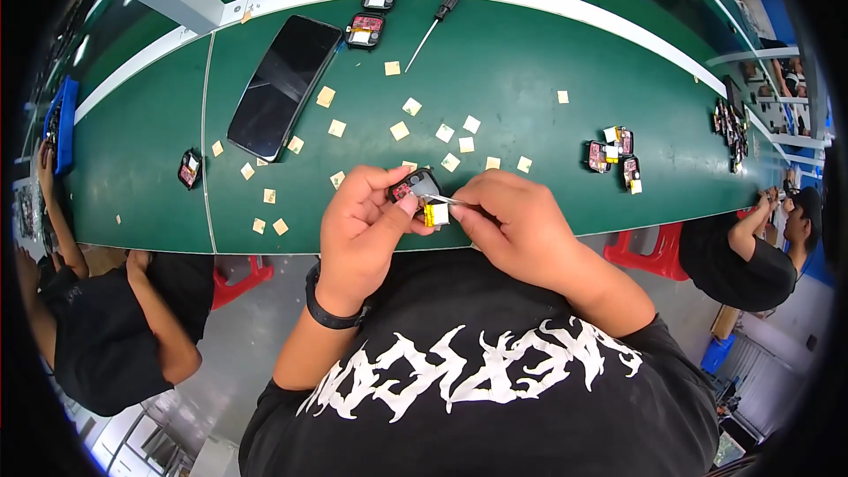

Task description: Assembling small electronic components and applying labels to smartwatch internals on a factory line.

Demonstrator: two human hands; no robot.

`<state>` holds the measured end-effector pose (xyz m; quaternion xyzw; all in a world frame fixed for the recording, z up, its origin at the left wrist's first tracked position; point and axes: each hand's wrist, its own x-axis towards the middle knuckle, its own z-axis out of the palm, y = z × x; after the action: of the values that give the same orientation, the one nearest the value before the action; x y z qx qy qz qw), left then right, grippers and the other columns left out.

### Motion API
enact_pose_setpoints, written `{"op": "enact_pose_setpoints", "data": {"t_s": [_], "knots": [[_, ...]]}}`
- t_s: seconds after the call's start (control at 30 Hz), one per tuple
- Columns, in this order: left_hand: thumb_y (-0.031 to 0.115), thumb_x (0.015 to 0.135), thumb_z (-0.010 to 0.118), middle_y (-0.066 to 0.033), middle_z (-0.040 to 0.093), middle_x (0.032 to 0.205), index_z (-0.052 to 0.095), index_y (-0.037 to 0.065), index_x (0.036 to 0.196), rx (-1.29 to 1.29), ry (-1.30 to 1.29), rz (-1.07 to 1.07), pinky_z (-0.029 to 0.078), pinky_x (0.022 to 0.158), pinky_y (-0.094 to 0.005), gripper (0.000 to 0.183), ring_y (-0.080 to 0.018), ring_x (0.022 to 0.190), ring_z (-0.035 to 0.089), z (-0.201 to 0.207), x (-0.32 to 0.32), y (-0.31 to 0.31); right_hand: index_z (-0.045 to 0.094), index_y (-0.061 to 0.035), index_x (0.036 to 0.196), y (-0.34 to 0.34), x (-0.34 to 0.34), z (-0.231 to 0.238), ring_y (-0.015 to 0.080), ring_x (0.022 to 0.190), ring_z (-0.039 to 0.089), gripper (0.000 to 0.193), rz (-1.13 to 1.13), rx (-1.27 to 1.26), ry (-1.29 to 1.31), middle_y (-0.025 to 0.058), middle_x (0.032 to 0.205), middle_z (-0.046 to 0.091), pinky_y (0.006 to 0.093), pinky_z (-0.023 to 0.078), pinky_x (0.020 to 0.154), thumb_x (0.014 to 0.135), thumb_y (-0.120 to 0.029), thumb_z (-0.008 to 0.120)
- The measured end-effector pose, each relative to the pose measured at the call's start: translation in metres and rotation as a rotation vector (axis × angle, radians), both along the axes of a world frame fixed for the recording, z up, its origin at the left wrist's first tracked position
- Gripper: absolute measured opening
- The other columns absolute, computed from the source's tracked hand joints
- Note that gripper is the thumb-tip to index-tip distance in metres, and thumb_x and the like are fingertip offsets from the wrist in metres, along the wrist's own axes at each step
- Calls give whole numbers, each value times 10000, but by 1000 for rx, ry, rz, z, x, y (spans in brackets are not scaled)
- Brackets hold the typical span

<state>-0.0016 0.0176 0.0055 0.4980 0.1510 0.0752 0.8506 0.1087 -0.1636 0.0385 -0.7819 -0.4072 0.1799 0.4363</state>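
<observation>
- The left hand (360,219) grips a small black open casing (426,184), thumb on the near side and fingers around its left and lower edges.
- The right hand (519,219) is closed in a pinch, thumb against forefinger, on a slim metal tool (446,200) that points left into the casing; whether its tip touches anything inside is too small to tell.
- The casing is between both hands, raised over the near edge of the green bench (521,44); red circuitry shows inside, and a white and yellow block (437,215) sits at its lower edge, beside the left fingertips.
- A black band (334,305) circles the left wrist.
- Pale square pieces (400,130) lie scattered beyond the hands.
- A dark phone (284,88) lies at a slant, left of a screwdriver (442,13) with a black handle.
- Two open black units (365,30) lie between phone and screwdriver, near the far edge; a single unit (190,168) lies to the left, and a cluster of three (596,156) to the right.
- A blue bin (62,128) is at the far left.
- One co-worker (115,327) sits on the left, another (751,256) on the right.
</observation>
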Motion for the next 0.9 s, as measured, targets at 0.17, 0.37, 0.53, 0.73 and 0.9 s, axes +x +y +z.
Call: {"op": "enact_pose_setpoints", "data": {"t_s": [0.17, 0.37, 0.53, 0.73, 0.9], "knots": [[-56, 1015, 552, -137, 665, 1116, 523, -37, 1205, -3, -5, -9, 632, 801, -301, 193, -168, 936, 707, -4, -1, 0, 666, 34, 1031, 1, 0, 7, 48, 717, 572, 112, -123, -120, 646, 21, 849, 653, 233, 440, 587, 952, -32, 710], [-55, 1016, 554, -160, 668, 1097, 494, -52, 1162, -2, 21, 46, 633, 803, -309, 158, -177, 938, 714, 4, 4, -5, 678, 21, 1109, 11, -7, 4, 9, 690, 515, 218, -219, 81, 754, -4, 864, 632, 210, 414, 581, 909, -7, 759], [-51, 1016, 556, -168, 673, 1095, 493, -58, 1149, 66, 28, -6, 630, 809, -309, 147, -188, 935, 720, 0, 4, -5, 687, -51, 1234, 7, 10, -2, 52, 678, 532, 410, 105, 103, 126, 41, 878, 652, 236, 420, 582, 843, 29, 780], [-53, 1005, 580, -155, 688, 1073, 509, -57, 1131, 77, 23, 39, 616, 794, -285, 144, -156, 897, 713, 0, 5, -11, 680, 57, 1125, 10, 10, 7, 12, 739, 562, 223, -115, -22, 527, -5, 908, 676, 195, 437, 603, 921, -8, 744], [-55, 989, 602, -141, 701, 1023, 517, -52, 1103, 144, 70, 72, 600, 760, -266, 142, -136, 859, 710, 2, 5, -17, 679, 45, 1008, 12, 11, 4, -5, 688, 546, 132, -205, -101, 696, -27, 828, 663, 177, 416, 572, 926, -28, 752]]}}
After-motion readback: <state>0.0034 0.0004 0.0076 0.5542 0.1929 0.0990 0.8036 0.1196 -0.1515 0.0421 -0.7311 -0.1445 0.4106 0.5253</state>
